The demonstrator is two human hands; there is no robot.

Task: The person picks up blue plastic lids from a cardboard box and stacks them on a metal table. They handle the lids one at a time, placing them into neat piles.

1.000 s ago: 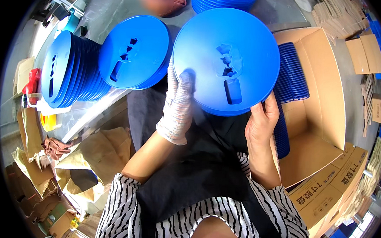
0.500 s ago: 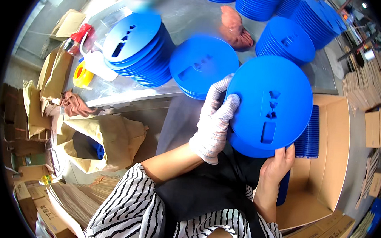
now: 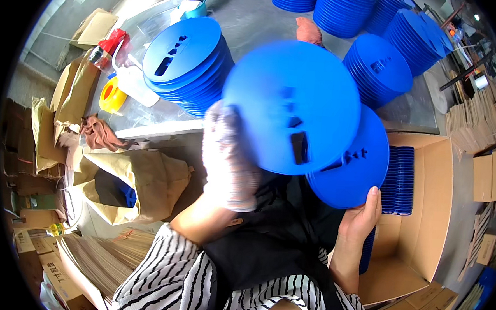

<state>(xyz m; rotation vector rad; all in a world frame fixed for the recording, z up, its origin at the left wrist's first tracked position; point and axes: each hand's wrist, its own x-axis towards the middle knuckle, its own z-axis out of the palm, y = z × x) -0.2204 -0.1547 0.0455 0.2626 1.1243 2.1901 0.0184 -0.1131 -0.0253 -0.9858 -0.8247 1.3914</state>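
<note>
Grey bench [image 3: 255, 9] carries stacks of blue discs [image 3: 188, 67]. Open cardboard box [image 3: 424, 220] at right, more discs on edge inside. Upper blue disc [image 3: 290, 104], blurred, raised at chest height, gloved left hand [image 3: 228, 159] grip clenched on its rim. Lower blue disc [image 3: 351, 166] behind it, bare right hand [image 3: 360, 217] grasping its bottom edge.

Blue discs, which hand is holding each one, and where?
Left hand grips the upper blue disc at its left edge; right hand holds the lower blue disc at its bottom edge.
</note>
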